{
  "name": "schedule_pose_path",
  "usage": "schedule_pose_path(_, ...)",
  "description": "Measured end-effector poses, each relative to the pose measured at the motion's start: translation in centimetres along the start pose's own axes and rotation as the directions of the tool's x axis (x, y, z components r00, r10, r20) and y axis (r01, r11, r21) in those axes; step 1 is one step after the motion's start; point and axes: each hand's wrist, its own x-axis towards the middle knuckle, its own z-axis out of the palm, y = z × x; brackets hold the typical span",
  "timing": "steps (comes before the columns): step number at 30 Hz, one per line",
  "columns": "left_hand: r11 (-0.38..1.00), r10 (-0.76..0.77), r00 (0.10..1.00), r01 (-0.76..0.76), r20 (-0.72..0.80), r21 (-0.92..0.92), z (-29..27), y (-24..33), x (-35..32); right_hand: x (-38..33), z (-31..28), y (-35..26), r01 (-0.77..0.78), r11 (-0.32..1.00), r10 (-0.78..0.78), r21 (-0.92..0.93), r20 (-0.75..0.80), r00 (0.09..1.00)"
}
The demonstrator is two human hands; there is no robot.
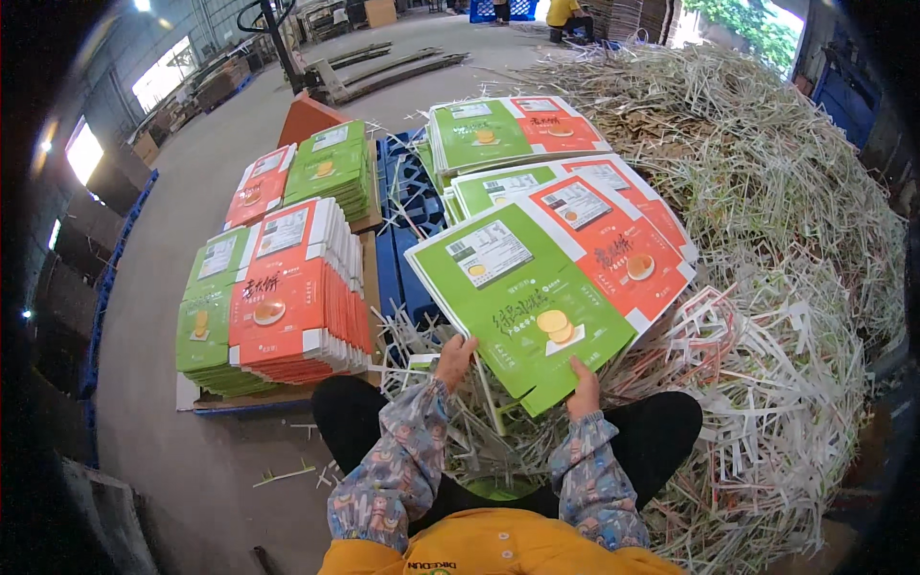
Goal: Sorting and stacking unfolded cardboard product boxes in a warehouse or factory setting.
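A large printed cardboard sheet [489,311], one half green and the other orange-red, lies tilted in front of me. At its near left edge my left hand [454,361] grips with closed fingers. My right hand [584,388] pinches the near right part of the green half, thumb on top. Under and beyond this sheet lie more sheets of the same print [508,184], and a further stack [517,132] sits at the far side. Thin paper strips hang below the near edge, between my hands. The fingers under the sheet are hidden.
To the left, stacks of red sheets [278,331] and green sheets [331,172] stand on a pallet. A blue plastic pallet [402,182] lies between the stacks. A high heap of paper strips [767,182] fills the right side. A pallet jack [311,120] stands beyond; a person in yellow [565,13] sits far off.
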Motion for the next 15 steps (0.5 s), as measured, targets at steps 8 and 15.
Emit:
schedule_pose_path(8, 0.973, -0.217, 0.926, 0.179, 0.309, 0.149, -1.5, 4.0, -0.3, -0.2, -0.6, -0.6, 0.044, 0.998, -0.045, 0.040, 0.016, 0.999)
schedule_pose_path(15, 0.525, 0.293, 0.832, -0.552, 0.471, 0.648, -3.6, 1.4, 1.4, -0.7, -0.2, -0.7, 0.086, 0.996, -0.085, 0.012, -0.032, 0.996)
